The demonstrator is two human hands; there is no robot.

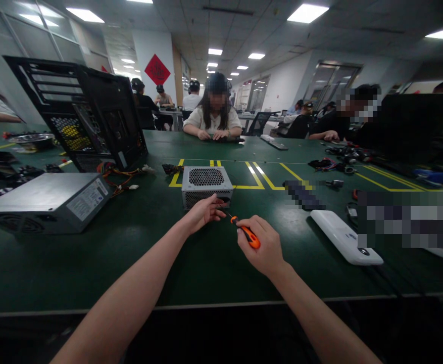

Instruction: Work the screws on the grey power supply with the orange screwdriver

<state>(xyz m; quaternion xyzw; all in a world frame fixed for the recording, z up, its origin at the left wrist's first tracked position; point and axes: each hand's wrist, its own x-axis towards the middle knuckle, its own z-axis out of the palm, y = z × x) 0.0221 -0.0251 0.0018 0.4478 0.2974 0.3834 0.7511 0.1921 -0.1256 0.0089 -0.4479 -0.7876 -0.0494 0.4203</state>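
Observation:
A grey metal power supply unit [207,190] with honeycomb vents stands on the green table straight ahead. My left hand [205,212] is at its near side and hides part of that face. The left thumb and fingers are bent together near the lower right corner; whatever is between them is too small to make out. Wrapped in my right hand [262,244] is a screwdriver [250,236] with an orange and black handle. Its thin shaft points up and left toward my left fingertips, close to the unit. The exact tip is hard to see.
Left, a larger power supply [47,202] with cables lies before an open black computer case [81,111]. Right, a white power bank-like device [344,236] and a dark pixelated object [304,194] lie on the table [191,273]. Opposite sits a person [213,114].

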